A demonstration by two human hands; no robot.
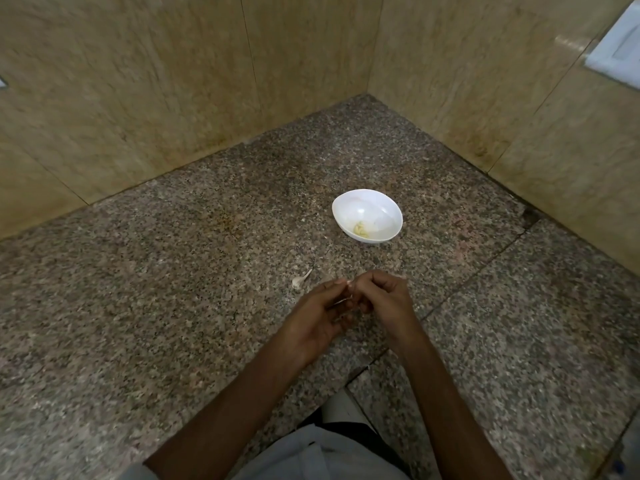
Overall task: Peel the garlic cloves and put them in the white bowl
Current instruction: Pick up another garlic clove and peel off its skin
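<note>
Head view shows the task partway through — the white bowl [367, 215], standing toward the far corner of the granite surface [138, 306], already holds a few pale yellowish peeled cloves [360, 229]. One unpeeled garlic clove [300, 278] lies on the surface between bowl and hands, its long axis slanting from near-left to far-right, thin tail toward the bowl. Left hand [320, 318] and right hand [384, 299] meet fingertip to fingertip, fingers pinched on something small and whitish — probably a clove being peeled, too small to tell. Judging from this, at least these two pieces remain.
</note>
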